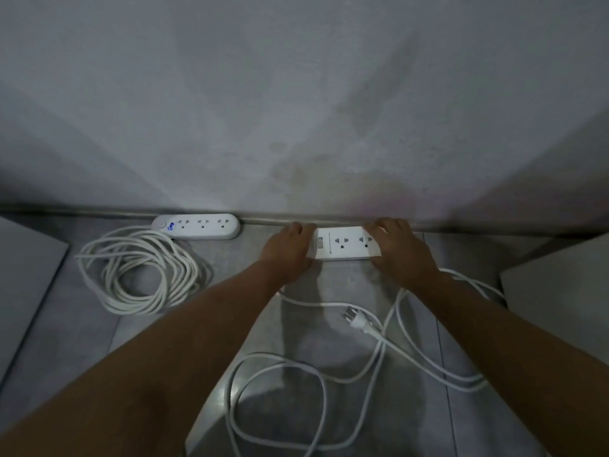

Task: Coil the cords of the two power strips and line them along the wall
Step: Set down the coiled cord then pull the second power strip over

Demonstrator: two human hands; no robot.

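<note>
A rounded white power strip (pixel 197 226) lies against the base of the wall at the left, and its cord (pixel 138 270) sits coiled on the floor just in front of it. A rectangular white power strip (pixel 344 244) lies near the wall at the centre right. My left hand (pixel 288 250) grips its left end and my right hand (pixel 400 247) grips its right end. Its cord (pixel 382 344) sprawls in loose loops over the floor between my arms, with the plug (pixel 357 319) lying free.
The grey wall (pixel 296 110) meets the tiled floor (pixel 230 258) along a metal skirting strip (pixel 270 221). A pale flat panel (pixel 23 275) lies at the far left and a pale box-like object (pixel 560 285) stands at the right.
</note>
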